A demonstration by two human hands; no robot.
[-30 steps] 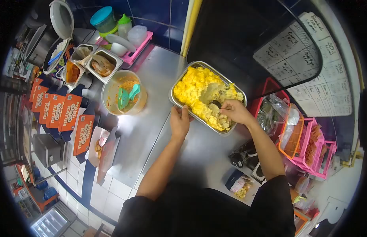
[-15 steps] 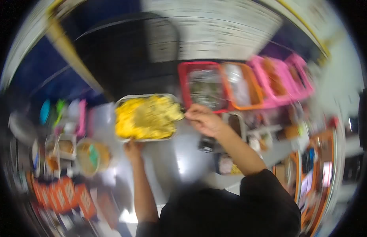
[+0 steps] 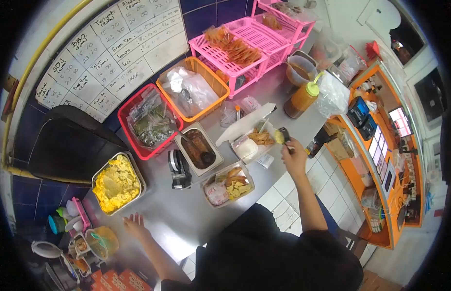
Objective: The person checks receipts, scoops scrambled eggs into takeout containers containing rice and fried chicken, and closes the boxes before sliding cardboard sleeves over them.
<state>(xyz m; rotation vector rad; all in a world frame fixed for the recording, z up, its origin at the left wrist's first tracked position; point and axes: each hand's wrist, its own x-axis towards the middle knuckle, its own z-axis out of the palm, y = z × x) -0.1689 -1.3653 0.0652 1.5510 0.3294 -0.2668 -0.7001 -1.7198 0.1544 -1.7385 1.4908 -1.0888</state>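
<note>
My right hand (image 3: pixel 294 156) is closed round a dark spoon (image 3: pixel 284 136) with pale yellow egg in it, just right of an open meal box (image 3: pixel 251 146) holding rice and fried pieces. My left hand (image 3: pixel 134 225) has its fingers apart and holds nothing, below the metal tray of scrambled egg (image 3: pixel 116 185). Nearer my body lies a second box (image 3: pixel 228 186) with a wrapped rice pack, egg and fried pieces.
A metal pan of dark sauce (image 3: pixel 199 148) with a ladle and a black device (image 3: pixel 179 169) stand mid-table. Behind are a red basket (image 3: pixel 148 121), an orange basket (image 3: pixel 192 88) and pink racks (image 3: pixel 239 42). A sauce bottle (image 3: pixel 301 100) stands at the right.
The view has swung right. My right hand has carried the spoon with egg from the tray to beside the open meal box. My left hand has let go of the tray's edge.
</note>
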